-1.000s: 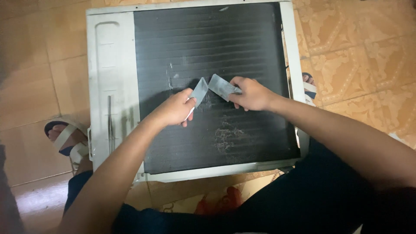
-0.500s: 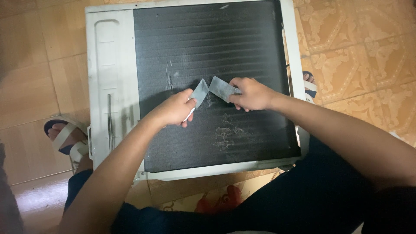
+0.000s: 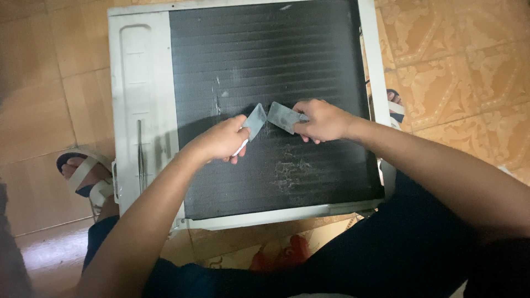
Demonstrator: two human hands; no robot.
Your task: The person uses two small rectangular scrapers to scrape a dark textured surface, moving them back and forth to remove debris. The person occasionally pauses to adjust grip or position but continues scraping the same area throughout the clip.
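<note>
left hand (image 3: 222, 139) and right hand (image 3: 323, 120), each gripping a grey card (image 3: 255, 121)

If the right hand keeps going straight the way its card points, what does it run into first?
Most likely the grey card held by the left hand. The right hand aims its own grey card leftward over the dark finned coil, and the edges nearly meet; relative height is unclear.

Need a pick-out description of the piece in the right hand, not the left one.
Start at the big white-framed unit with the dark finned panel lying on the tiled floor. Near its middle, two hands each hold a small flat grey piece. The right hand pinches the wider, rectangular grey piece; the left hand's piece is narrower and tilted.
</note>
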